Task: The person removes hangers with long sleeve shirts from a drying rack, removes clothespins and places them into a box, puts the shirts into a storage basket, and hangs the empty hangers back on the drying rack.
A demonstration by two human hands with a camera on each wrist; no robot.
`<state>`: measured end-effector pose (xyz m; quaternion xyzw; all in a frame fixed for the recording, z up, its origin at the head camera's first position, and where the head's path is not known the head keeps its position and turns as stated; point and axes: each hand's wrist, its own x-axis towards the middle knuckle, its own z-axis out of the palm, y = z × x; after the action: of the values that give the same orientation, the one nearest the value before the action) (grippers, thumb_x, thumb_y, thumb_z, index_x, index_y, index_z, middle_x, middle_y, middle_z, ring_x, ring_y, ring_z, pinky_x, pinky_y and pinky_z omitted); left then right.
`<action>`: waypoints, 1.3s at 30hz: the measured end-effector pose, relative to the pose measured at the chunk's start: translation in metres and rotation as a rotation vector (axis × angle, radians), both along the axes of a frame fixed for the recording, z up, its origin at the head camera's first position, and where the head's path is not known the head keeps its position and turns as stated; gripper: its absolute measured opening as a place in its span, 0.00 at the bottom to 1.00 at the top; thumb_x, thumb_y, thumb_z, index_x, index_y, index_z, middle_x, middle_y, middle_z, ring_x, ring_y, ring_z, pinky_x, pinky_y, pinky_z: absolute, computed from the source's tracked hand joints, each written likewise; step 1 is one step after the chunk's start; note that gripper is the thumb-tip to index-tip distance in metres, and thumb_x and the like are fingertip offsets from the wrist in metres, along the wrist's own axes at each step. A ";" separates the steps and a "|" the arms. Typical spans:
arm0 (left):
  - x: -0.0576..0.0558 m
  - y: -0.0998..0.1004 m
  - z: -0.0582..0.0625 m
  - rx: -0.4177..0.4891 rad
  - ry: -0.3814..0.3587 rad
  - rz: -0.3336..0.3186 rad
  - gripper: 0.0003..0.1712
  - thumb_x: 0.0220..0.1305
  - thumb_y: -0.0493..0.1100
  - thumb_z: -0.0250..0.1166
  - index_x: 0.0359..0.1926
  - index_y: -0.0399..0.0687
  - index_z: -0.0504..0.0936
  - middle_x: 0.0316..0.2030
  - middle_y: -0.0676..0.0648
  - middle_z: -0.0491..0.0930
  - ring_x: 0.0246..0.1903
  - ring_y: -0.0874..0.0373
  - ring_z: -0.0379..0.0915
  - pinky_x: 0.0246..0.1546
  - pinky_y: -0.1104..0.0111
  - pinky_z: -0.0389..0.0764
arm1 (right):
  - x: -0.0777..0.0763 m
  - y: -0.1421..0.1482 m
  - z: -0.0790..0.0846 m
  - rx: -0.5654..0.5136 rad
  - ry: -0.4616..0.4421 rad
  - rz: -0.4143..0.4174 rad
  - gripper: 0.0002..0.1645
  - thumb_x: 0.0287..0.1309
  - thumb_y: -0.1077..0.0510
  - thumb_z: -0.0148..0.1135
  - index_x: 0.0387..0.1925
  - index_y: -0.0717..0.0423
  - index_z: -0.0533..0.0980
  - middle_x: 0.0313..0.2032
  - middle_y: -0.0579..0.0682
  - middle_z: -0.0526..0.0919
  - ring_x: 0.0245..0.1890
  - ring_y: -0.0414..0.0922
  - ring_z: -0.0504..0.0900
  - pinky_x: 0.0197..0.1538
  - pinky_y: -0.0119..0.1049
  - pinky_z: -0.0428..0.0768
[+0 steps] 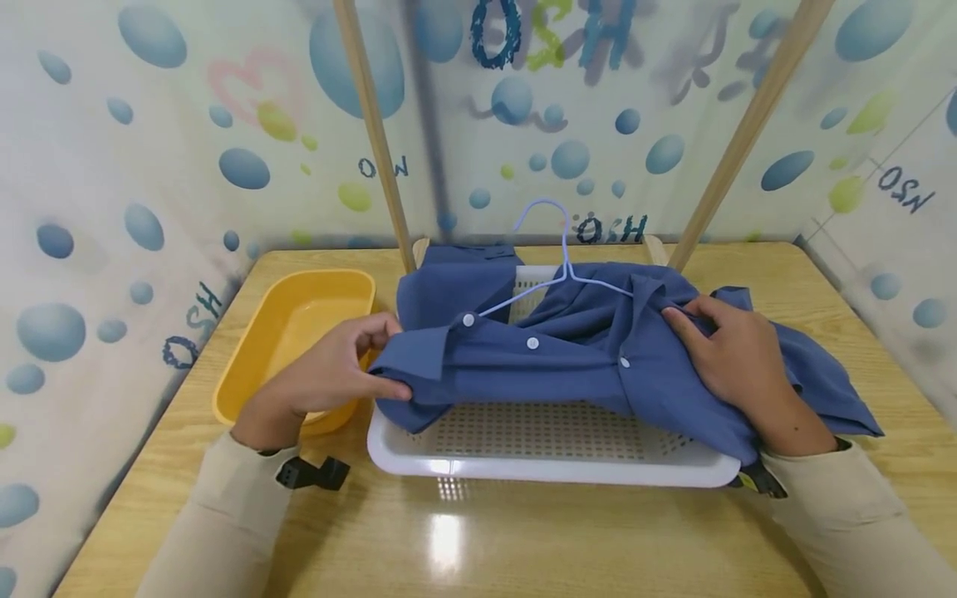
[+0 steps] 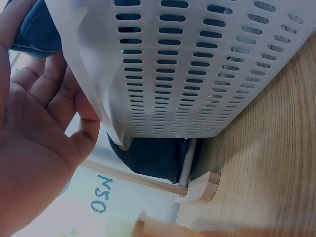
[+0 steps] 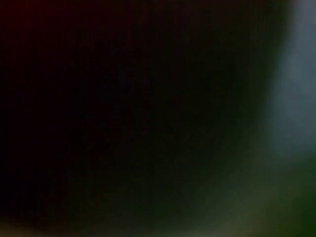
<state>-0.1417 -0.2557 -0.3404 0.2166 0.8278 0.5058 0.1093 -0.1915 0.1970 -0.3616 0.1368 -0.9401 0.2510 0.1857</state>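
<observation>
A blue button-up shirt (image 1: 538, 374) lies bunched across a white perforated basket (image 1: 553, 472). A pale blue wire hanger (image 1: 566, 249) sits partly inside the shirt, its hook pointing up. At the left end my left hand (image 1: 340, 361) pinches a folded edge of the shirt between thumb and fingers. On the other side my right hand (image 1: 736, 353) grips the shirt's cloth near the hanger's right arm, thumb on top. In the left wrist view, the left hand (image 2: 44, 113) is beside the basket's rim with cloth at its fingers. The right wrist view is almost wholly dark.
A yellow plastic tub (image 1: 299, 311) stands left of the basket on the wooden table (image 1: 523, 531). Behind the basket, two slanted wooden poles (image 1: 381, 141) rise from feet on the table. More blue cloth (image 1: 459, 286) hangs over the basket's back left. A patterned curtain (image 1: 478, 124) closes off the back.
</observation>
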 end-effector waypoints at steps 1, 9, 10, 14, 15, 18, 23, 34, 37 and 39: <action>0.000 0.000 0.000 -0.002 0.007 0.001 0.22 0.48 0.40 0.80 0.40 0.46 0.76 0.32 0.46 0.80 0.36 0.51 0.76 0.40 0.66 0.76 | 0.000 0.000 0.000 0.002 -0.006 0.000 0.21 0.70 0.46 0.58 0.35 0.60 0.81 0.12 0.48 0.71 0.15 0.43 0.68 0.24 0.38 0.63; -0.001 0.003 0.000 -0.067 0.093 0.055 0.20 0.47 0.42 0.81 0.33 0.50 0.76 0.28 0.50 0.75 0.34 0.53 0.73 0.40 0.65 0.72 | -0.002 0.001 0.000 0.011 -0.004 -0.005 0.22 0.71 0.45 0.57 0.34 0.61 0.80 0.12 0.49 0.71 0.14 0.43 0.68 0.24 0.38 0.63; -0.001 0.004 0.000 -0.079 0.097 0.061 0.20 0.47 0.42 0.81 0.32 0.50 0.76 0.28 0.50 0.75 0.34 0.54 0.73 0.40 0.65 0.72 | -0.002 0.001 0.000 0.013 -0.008 -0.007 0.23 0.71 0.44 0.57 0.34 0.61 0.80 0.12 0.49 0.71 0.14 0.43 0.68 0.24 0.38 0.63; -0.002 0.005 -0.001 -0.137 0.119 0.074 0.20 0.48 0.43 0.81 0.31 0.50 0.74 0.27 0.51 0.73 0.34 0.55 0.72 0.40 0.66 0.71 | 0.000 0.002 0.000 0.020 -0.031 -0.017 0.23 0.71 0.44 0.56 0.34 0.61 0.81 0.12 0.48 0.71 0.15 0.43 0.69 0.25 0.38 0.64; -0.002 0.005 -0.002 -0.147 0.126 0.076 0.20 0.49 0.43 0.81 0.30 0.50 0.74 0.27 0.51 0.73 0.35 0.55 0.72 0.40 0.66 0.71 | 0.000 0.002 0.001 0.019 -0.033 -0.019 0.23 0.70 0.44 0.57 0.34 0.61 0.81 0.12 0.48 0.71 0.15 0.44 0.69 0.25 0.38 0.64; -0.003 0.006 -0.001 -0.163 0.139 0.087 0.20 0.49 0.44 0.81 0.30 0.51 0.74 0.27 0.51 0.73 0.36 0.56 0.73 0.40 0.66 0.71 | 0.000 0.003 0.002 0.018 -0.025 -0.023 0.23 0.70 0.44 0.57 0.35 0.61 0.81 0.12 0.49 0.72 0.15 0.44 0.69 0.25 0.39 0.64; -0.001 0.009 0.001 -0.187 0.147 0.126 0.22 0.47 0.46 0.82 0.28 0.50 0.73 0.27 0.51 0.73 0.35 0.55 0.73 0.37 0.64 0.72 | 0.000 0.002 0.003 0.025 -0.034 -0.027 0.23 0.70 0.44 0.57 0.36 0.61 0.81 0.13 0.50 0.73 0.16 0.45 0.70 0.25 0.39 0.64; -0.002 0.014 -0.001 -0.216 0.241 0.217 0.23 0.48 0.45 0.81 0.25 0.49 0.70 0.25 0.52 0.73 0.32 0.55 0.73 0.33 0.67 0.73 | -0.001 0.002 0.001 -0.002 -0.006 -0.030 0.22 0.70 0.46 0.58 0.35 0.62 0.81 0.12 0.50 0.73 0.14 0.43 0.69 0.24 0.39 0.64; -0.001 0.014 -0.003 -0.205 0.235 0.238 0.23 0.49 0.44 0.81 0.26 0.47 0.70 0.26 0.51 0.73 0.33 0.55 0.73 0.35 0.66 0.75 | 0.000 0.002 -0.001 -0.001 -0.017 -0.030 0.22 0.70 0.45 0.58 0.35 0.62 0.81 0.12 0.50 0.73 0.14 0.43 0.69 0.24 0.38 0.64; -0.001 0.013 -0.003 -0.200 0.234 0.250 0.23 0.48 0.43 0.81 0.27 0.46 0.71 0.26 0.50 0.73 0.34 0.54 0.74 0.38 0.66 0.78 | 0.000 0.001 -0.001 -0.001 -0.021 -0.034 0.23 0.70 0.45 0.57 0.35 0.62 0.81 0.13 0.51 0.73 0.14 0.43 0.69 0.24 0.39 0.64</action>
<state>-0.1432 -0.2423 -0.3432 0.1575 0.9014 0.4022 -0.0305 -0.1920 0.1984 -0.3623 0.1182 -0.9440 0.2497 0.1802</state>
